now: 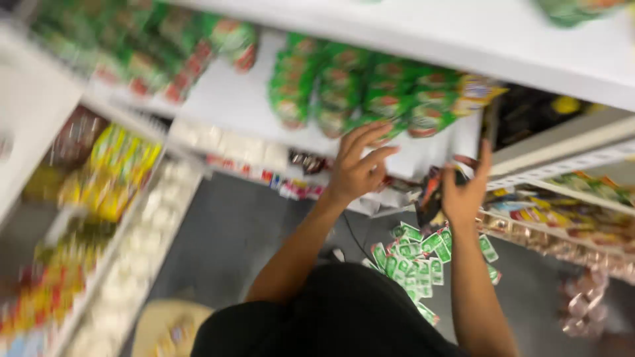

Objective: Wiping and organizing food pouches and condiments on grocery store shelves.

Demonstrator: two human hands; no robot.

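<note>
Both hands (360,165) (466,192) reach green shelf packets (370,92).

green packets (370,92) with red patches, white shelf (238,99), grey floor (231,225), green sachets (417,261)

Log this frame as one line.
left hand: open, at green packets on white shelf | right hand: holds dark packet | blurred

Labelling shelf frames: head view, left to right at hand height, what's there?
Yellow packets on the left shelf → grey floor → left hand reaching to the green packets → right hand holding a dark packet → gold-wrapped goods on the right shelves.
</note>
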